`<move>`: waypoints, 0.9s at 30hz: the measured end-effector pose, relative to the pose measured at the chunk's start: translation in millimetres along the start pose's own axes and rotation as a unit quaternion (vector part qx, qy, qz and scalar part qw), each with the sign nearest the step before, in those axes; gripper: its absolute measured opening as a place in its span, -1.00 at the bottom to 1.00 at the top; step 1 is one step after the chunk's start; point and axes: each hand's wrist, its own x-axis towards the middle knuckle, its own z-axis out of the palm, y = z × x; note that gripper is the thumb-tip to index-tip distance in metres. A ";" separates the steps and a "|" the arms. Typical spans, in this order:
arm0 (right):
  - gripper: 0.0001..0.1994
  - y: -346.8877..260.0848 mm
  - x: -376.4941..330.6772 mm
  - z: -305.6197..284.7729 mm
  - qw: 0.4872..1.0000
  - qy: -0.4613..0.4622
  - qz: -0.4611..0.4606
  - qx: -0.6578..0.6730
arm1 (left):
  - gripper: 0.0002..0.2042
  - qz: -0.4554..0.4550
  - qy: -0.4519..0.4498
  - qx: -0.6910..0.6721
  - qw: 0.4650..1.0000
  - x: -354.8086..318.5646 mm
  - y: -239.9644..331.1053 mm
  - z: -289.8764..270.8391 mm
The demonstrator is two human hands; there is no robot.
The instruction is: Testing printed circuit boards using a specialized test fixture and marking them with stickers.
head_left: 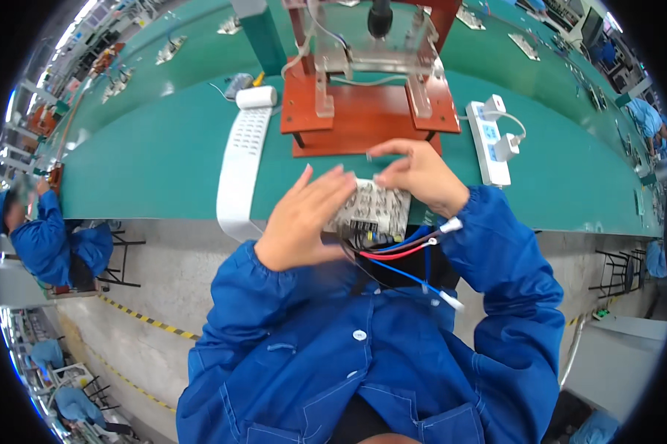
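Note:
A pale circuit board (pixel 376 207) lies at the table's near edge in front of me, with rows of small parts on it. Black, red and blue wires (pixel 400 252) run off its near side, some ending in white connectors (pixel 452 301). My left hand (pixel 304 218) lies along the board's left side, fingers stretched out and thumb apart; its fingertips are by the far left corner. Over the board's far right corner is my right hand (pixel 426 177), index finger and thumb apart, the thumb tip by the far edge. Nothing can be made out between those two fingers.
A red-brown fixture (pixel 370 140) with clear plastic parts stands beyond the board. A roll of white labels (pixel 239 166) trails over the table edge at left. At right lies a white power strip (pixel 487 148) with plugs. Another person (pixel 41 229) sits at far left.

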 end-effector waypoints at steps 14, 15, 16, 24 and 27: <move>-0.96 46.7 -43.5 5.0 0.917 0.247 -0.184 -0.254 | -0.15 -0.074 -0.002 -0.057 0.996 3.2 -13.7 15.8; -0.96 47.6 -41.9 5.0 0.911 0.248 -0.184 -0.272 | -0.15 -0.077 -0.004 -0.051 0.996 4.4 -14.7 15.9; -0.95 48.7 -41.7 7.6 0.913 0.254 -0.179 -0.263 | -0.15 -0.078 -0.006 -0.055 0.995 4.3 -16.2 16.5; -0.91 49.8 -39.6 12.1 0.898 0.274 -0.192 -0.285 | -0.13 -0.079 -0.014 -0.043 0.996 3.2 -16.9 15.5; -0.87 51.8 -41.2 18.4 0.872 0.303 -0.205 -0.324 | -0.12 -0.075 -0.010 -0.045 0.996 3.6 -17.3 16.3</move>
